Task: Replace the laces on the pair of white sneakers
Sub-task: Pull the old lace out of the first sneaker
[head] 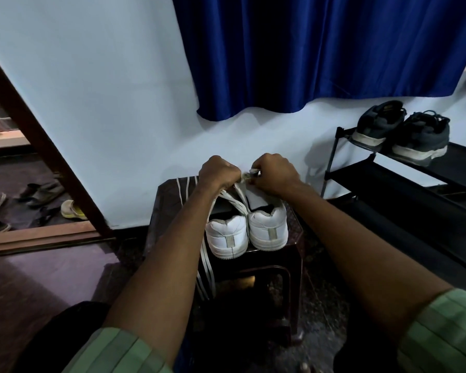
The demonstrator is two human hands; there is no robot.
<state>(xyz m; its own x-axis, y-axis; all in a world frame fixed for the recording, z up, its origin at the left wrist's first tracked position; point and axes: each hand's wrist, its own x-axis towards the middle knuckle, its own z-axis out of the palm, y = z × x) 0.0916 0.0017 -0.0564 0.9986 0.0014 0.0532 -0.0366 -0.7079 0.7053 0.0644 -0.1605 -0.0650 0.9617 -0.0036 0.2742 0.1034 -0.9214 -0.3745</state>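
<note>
A dark plastic stool (293,254) by the wall carries the pair of white sneakers (246,232), heels toward the person. Loose white laces (205,267) trail off the stool's left edge. Both hands work over the right sneaker (268,227): the left hand (219,171) is curled around lace strands, and the right hand (275,172) pinches a lace tip (252,174). To thread well, keep the lace flat, steady the eyelet, and draw both sides evenly.
</note>
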